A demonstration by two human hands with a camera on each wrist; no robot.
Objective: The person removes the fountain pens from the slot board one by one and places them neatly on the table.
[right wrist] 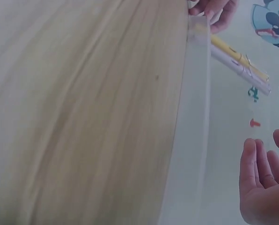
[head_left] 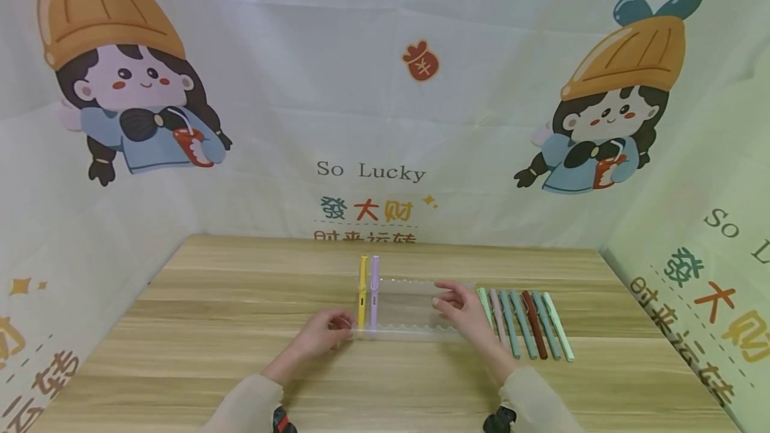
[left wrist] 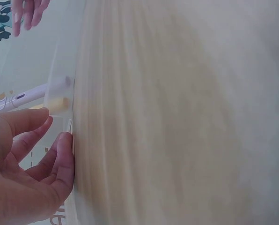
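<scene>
A clear plastic pen rack (head_left: pixel 415 334) with notched edges lies on the table. Side by side across its left end rest a yellow pen (head_left: pixel 362 293) and a lilac pen (head_left: pixel 375 293), both also seen in the right wrist view. My left hand (head_left: pixel 327 331) is at the rack's front left corner, fingertips against or very near its end; the left wrist view shows a gap between thumb and fingers. Over the rack's right part hovers my right hand (head_left: pixel 463 309), fingers loosely extended and nothing between them. It hides part of the rack's right end.
Right of the rack several pens lie in a slanted row: a light green pen (head_left: pixel 483 299), a pinkish pen (head_left: pixel 496 309), teal ones, a dark red pen (head_left: pixel 534 323) and a mint pen (head_left: pixel 558 326). A printed cloth (head_left: pixel 373 119) hangs behind the wooden table (head_left: pixel 240 286).
</scene>
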